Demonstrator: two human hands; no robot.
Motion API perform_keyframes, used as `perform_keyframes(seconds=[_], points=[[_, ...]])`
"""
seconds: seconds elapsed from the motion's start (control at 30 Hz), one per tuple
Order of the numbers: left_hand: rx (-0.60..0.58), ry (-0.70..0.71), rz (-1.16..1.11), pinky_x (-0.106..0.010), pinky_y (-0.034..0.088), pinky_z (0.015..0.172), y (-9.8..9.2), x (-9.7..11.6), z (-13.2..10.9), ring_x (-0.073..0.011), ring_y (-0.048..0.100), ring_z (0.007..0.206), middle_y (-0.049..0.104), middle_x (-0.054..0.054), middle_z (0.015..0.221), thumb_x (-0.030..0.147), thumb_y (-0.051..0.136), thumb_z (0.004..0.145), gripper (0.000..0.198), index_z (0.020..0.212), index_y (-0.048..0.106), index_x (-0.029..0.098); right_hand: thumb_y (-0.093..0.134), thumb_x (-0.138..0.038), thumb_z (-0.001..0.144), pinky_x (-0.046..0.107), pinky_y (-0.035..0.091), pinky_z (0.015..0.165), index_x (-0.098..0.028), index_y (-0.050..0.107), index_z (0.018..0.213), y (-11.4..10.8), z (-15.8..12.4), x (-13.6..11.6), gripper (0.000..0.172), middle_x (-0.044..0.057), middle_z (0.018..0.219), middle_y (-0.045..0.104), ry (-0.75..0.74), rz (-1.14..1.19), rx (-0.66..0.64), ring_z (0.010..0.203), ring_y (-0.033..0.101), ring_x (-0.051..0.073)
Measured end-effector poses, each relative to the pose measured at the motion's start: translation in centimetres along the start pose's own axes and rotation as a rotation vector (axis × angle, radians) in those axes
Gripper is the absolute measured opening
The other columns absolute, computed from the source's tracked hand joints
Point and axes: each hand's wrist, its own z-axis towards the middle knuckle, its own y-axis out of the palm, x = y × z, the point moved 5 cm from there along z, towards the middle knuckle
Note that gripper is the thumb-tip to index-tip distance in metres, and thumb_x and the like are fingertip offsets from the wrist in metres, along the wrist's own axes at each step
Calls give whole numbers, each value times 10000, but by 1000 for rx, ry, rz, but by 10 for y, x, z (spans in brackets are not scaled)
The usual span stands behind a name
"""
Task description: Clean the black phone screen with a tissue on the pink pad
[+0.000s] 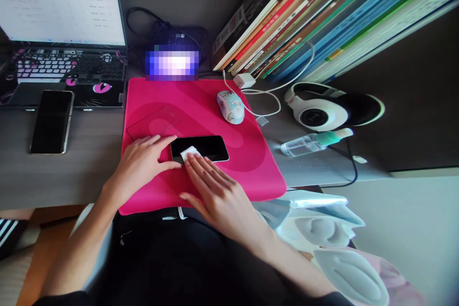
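A black-screened smartphone [215, 147] lies face up on the pink desk mat [258, 177]. My left hand [145, 165] grips its left end, with the thumb at the near corner and the index finger at the far corner. Under the fingertips of my right hand [218, 193] is a small folded white wipe [190, 153], pressed flat on the left part of the screen. The right fingers are stretched and close together; the thumb is out to the side. Just beyond my left hand, a clear thin rectangular sheet [154, 122] rests on the mat.
A patterned mouse [230, 106] sits on the mat. Rightward are a charger [244, 80] with white cable, headphones [319, 110] and a spray bottle [304, 146] on its side. Books [287, 24] lean behind. At left are a laptop [64, 71] and another phone [52, 122].
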Motion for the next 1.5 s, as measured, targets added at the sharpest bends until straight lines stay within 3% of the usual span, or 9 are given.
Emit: perform_keyframes(seconds=[0.1, 0.23, 0.57, 0.8, 1.0, 1.23, 1.5], points=[[-17, -7, -1, -445, 493, 1151, 1, -1, 0, -321, 654, 1347, 674, -116, 1481, 535, 764, 934, 697, 1558, 559, 301, 587, -374, 1077, 523, 487, 1239, -92, 344, 1665, 4, 5, 2, 696, 208, 1596, 517, 8, 23, 5, 1510, 485, 333], [-62, -11, 15, -445, 468, 1168, 2, -2, 0, -323, 627, 1379, 655, -125, 1499, 480, 762, 950, 693, 1575, 533, 287, 518, -308, 1105, 494, 464, 1258, -96, 453, 1612, 14, 22, 10, 553, 188, 1584, 542, 53, 47, 32, 1506, 499, 293], [-61, 18, -92, -386, 529, 1027, -3, -2, 3, -263, 721, 1111, 758, -74, 1168, 218, 715, 946, 601, 1522, 542, 218, 455, -331, 1120, 461, 466, 1258, -78, 638, 1466, 24, 53, 12, 466, 184, 1521, 621, 104, 62, 61, 1468, 557, 290], [-31, -47, -103, -369, 552, 956, -4, -7, 1, -256, 752, 1055, 760, -75, 1129, 172, 683, 920, 524, 1421, 536, 216, 468, -353, 1120, 466, 503, 1227, -126, 671, 1436, 27, 65, 9, 439, 149, 1483, 665, 109, 36, 111, 1422, 610, 284], [-25, -48, -64, -352, 549, 943, -5, -8, -1, -252, 748, 1073, 759, -74, 1106, 133, 681, 923, 562, 1456, 517, 206, 481, -377, 1119, 446, 507, 1221, -84, 662, 1433, 24, 57, 6, 466, 177, 1484, 658, 55, 56, 109, 1407, 624, 281], [-34, -52, -68, -349, 558, 895, -10, -5, 0, -249, 751, 1034, 757, -62, 1087, 284, 705, 973, 487, 1434, 558, 228, 471, -302, 1109, 410, 514, 1215, -104, 707, 1375, 15, 38, 3, 407, 133, 1433, 706, -8, 116, 142, 1390, 639, 249], [-39, -27, -73, -408, 559, 991, -14, 1, 0, -282, 720, 1191, 731, -87, 1340, 364, 757, 958, 521, 1430, 563, 256, 500, -189, 1073, 423, 513, 1216, -136, 742, 1327, 10, 27, 17, 355, 91, 1393, 731, -32, 117, 249, 1319, 693, 235]])
